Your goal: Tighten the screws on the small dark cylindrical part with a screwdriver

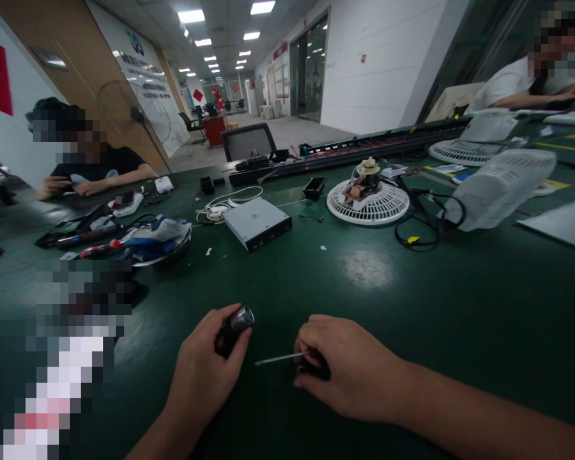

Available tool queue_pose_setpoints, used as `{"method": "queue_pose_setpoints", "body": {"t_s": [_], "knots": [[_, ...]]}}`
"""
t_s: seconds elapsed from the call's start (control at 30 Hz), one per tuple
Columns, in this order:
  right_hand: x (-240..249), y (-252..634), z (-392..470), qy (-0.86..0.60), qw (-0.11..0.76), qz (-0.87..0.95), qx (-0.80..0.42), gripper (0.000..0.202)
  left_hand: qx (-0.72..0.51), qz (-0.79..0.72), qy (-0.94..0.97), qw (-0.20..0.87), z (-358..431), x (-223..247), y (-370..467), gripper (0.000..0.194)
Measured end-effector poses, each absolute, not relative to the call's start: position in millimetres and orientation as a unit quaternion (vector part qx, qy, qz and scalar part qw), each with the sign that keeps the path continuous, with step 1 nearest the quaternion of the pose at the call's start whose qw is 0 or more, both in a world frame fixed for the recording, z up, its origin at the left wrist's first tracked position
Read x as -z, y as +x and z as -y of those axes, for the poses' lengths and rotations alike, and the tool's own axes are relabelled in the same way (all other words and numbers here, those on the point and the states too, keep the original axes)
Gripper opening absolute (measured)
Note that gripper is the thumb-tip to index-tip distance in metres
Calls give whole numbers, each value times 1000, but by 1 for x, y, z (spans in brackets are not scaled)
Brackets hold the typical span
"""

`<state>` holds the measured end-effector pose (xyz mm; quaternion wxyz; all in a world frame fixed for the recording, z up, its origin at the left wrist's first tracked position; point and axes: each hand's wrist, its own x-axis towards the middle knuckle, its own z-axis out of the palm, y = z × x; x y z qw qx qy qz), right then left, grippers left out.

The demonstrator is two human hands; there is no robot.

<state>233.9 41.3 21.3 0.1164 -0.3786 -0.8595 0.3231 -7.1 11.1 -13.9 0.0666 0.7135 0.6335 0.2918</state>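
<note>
My left hand (206,364) is closed round a small dark cylinder (242,318) with a shiny metallic rim, which tilts up to the right between thumb and fingers. To its right, my right hand (338,367) grips a screwdriver (282,359); the thin metal shaft points left, and its tip is close to my left hand without touching the cylinder. The handle is mostly hidden inside my fingers. Both hands are just above the green table (441,326).
Beyond my hands lie a grey disc drive (256,220), a white fan grille (368,203) with a motor on it, a small black box (315,187), black cables and a translucent white housing (503,188). Tools and a blue cloth (160,237) are at the left. People sit at the far left and right.
</note>
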Motion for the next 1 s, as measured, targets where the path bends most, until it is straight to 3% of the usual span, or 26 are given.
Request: {"method": "queue_pose_setpoints", "body": {"t_s": [0.1, 0.23, 0.33, 0.7, 1.0], "knots": [[-14, 233, -44, -369, 133, 829, -398, 23, -290, -620, 726, 71, -10, 14, -7, 33], [2, 227, -49, -391, 237, 697, -553, 40, -290, -571, 764, 80, -9, 12, -5, 35], [8, 222, -50, -395, 319, 612, -606, 42, -285, -508, 808, 85, -7, 11, -2, 37], [0, 219, -41, -383, 377, 673, -509, 45, -327, -404, 854, 23, 2, 11, 7, 31], [2, 218, -45, -380, 349, 686, -513, 43, -319, -388, 865, 29, 1, 9, 8, 28]]}}
